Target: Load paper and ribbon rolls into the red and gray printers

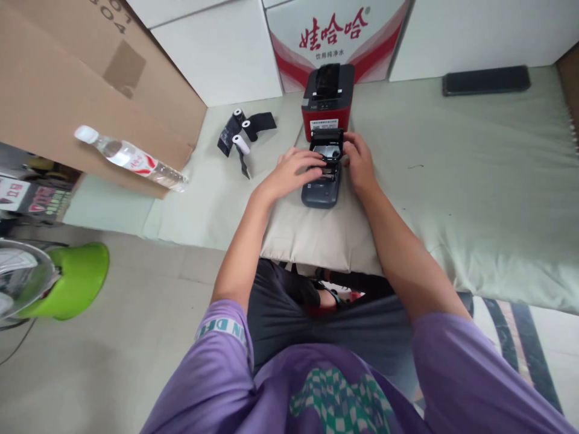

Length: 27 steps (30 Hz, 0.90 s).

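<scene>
A small dark blue-grey portable printer point(320, 194) lies on the covered surface in front of me, with its black lid point(326, 136) raised and its inner compartment exposed. My left hand point(293, 171) reaches over the compartment from the left, fingers stretched out and apart, the tips touching the printer. Closed against the right side of the lid are the curled fingers of my right hand point(360, 164). The fingertips partly cover the compartment, so its contents are hard to make out. Right behind stands a larger red and black printer point(326, 108) with a black strip point(327, 79) on top.
Several small rolls point(242, 143) with dark loose ends lie to the left. A water bottle point(136, 161) leans by a large cardboard box point(113, 84). White boxes point(217, 54) line the back. A black flat case point(486, 81) lies at the back right.
</scene>
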Motion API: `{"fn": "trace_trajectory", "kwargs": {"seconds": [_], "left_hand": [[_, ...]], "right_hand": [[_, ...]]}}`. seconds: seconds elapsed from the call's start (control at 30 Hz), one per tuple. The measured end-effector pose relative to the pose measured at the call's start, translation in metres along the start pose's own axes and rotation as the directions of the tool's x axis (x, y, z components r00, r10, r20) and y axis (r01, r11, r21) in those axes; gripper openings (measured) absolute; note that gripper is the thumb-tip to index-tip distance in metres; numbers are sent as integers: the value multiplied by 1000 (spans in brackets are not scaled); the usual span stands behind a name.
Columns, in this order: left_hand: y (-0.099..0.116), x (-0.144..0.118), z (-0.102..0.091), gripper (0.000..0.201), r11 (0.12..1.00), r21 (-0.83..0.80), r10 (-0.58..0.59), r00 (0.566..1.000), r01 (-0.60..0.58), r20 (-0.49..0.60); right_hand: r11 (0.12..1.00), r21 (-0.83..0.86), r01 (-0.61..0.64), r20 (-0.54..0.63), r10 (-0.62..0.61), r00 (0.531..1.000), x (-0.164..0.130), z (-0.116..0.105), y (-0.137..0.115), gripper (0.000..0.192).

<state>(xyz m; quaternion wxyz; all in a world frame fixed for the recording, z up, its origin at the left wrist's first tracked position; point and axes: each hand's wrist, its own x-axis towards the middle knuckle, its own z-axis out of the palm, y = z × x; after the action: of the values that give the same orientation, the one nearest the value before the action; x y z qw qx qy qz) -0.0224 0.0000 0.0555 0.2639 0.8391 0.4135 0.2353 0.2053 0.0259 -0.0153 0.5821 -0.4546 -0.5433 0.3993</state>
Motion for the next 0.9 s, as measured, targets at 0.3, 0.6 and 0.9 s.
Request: {"fn": "trace_trajectory", "kwargs": {"seconds": [0.3,0.6,0.9], "left_hand": [[-12,-36,46,31,968,248,129,926,-39,-356],[-26,-25,55,66,994,-105,-58,840,1,-540],[-59,-1,68,71,796,-596,-243,958,106,-154]], "right_hand": [[993,-111,38,190,-17,982,-9,0,-13,31],[997,-17,-70,353,71,933,-4,-4,-10,36],[993,-15,-117,417,113,902,-3,-10,-14,35]]}}
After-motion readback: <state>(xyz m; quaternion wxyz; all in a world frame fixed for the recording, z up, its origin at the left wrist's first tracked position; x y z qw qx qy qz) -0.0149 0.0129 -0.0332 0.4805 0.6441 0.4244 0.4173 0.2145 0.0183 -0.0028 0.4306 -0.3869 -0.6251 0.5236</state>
